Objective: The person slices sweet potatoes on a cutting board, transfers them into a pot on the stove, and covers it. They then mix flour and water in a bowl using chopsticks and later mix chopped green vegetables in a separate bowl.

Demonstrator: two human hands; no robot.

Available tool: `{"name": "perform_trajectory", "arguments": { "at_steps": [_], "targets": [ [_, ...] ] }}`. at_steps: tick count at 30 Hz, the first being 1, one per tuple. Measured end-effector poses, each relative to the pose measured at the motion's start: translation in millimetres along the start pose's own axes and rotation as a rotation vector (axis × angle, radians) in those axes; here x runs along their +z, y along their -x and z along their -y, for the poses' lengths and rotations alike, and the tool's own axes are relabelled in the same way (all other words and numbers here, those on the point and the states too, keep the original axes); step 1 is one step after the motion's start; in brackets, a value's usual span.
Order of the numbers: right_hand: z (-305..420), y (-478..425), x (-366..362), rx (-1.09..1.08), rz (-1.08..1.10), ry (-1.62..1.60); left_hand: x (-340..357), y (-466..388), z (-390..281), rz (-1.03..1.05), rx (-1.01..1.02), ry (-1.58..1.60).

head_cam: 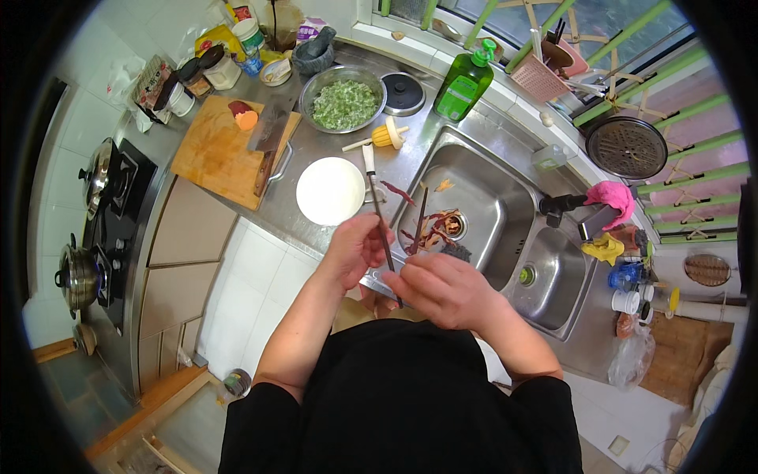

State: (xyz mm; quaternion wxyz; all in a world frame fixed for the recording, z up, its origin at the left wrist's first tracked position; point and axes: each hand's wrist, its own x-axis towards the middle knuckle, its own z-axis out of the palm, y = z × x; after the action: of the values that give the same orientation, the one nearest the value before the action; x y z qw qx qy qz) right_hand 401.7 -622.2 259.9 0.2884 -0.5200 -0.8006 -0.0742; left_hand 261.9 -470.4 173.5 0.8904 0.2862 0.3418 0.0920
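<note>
My left hand (361, 246) is closed on a dark chopstick (381, 222), which slants down past my right hand. My right hand (441, 287) holds a second dark chopstick (421, 222), its tip pointing over the sink. Reddish peelings (438, 228) lie around the drain of the large basin, beside a dark scouring pad (457, 253). One strip of peel (398, 192) lies on the sink's left edge. A white bowl or plate (330, 191) stands left of the chopsticks. Behind it are a white-handled peeler (368, 159) and a yellow-and-cream utensil (386, 135).
A cutting board (207, 154) bears a cleaver (273, 127) and a cut sweet potato (244, 116). A steel bowl of chopped greens (343, 99) stands near a green soap bottle (464, 86). The faucet (559, 204) rises at the right; a gas stove (112, 249) is far left.
</note>
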Motion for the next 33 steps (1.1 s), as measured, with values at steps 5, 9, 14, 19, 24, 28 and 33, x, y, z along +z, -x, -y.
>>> {"name": "perform_trajectory", "arguments": {
  "at_steps": [5, 9, 14, 19, 24, 28, 33],
  "targets": [
    [-29, 4, 1, 0.368, -0.276, -0.222, -35, -17, -18, 0.130, 0.209, -0.096],
    [-61, -30, 70, 0.444, -0.274, -0.336, -34, -51, -13, 0.019, 0.111, 0.307],
    [-86, -20, 161, 0.415, -0.101, -0.372, -61, -53, 3, -0.301, -0.010, 0.016],
    [-82, -27, 148, 0.478, -0.214, -0.425, -79, -83, -29, -0.640, 0.904, -0.962],
    [-99, -9, 124, 0.747, -0.399, -0.522, -88, -151, -77, -0.420, 0.912, -1.587],
    [-116, 0, 82, 0.684, -0.424, -0.197, -55, -165, -85, -0.109, 0.643, -1.865],
    [-147, 25, 143, 0.810, 0.109, 0.087, -44, -166, -71, -0.267, 0.752, -1.508]
  ]
}}
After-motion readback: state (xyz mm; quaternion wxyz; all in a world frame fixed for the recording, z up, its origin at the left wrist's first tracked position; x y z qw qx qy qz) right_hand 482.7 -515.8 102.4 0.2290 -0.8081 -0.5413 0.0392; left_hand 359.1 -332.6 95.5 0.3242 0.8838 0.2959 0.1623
